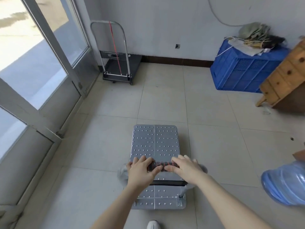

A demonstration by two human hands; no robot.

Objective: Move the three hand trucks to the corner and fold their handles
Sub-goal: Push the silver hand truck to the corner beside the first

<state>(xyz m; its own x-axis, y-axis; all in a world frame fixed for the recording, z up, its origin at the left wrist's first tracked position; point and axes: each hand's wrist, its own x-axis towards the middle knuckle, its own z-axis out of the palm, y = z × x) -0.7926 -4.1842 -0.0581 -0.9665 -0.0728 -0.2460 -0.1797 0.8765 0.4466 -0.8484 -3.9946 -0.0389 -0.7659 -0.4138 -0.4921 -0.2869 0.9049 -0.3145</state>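
Note:
A silver hand truck (155,141) with a studded metal deck stands on the tiled floor right in front of me. Its handle bar (162,166), wrapped in black and red cord, is upright. My left hand (142,169) grips the bar's left part and my right hand (184,169) grips its right part. A second hand truck (123,66) with a black deck stands in the far corner by the glass door, its chrome handle (108,23) upright with a red cord running down it. I see no third truck.
A glass door and window frame (54,100) line the left side. A blue crate (244,68) piled with rags sits at the back right by the wall, next to a wooden cabinet (287,76). A blue water jug (283,182) lies at right. My shoe (153,225) shows below.

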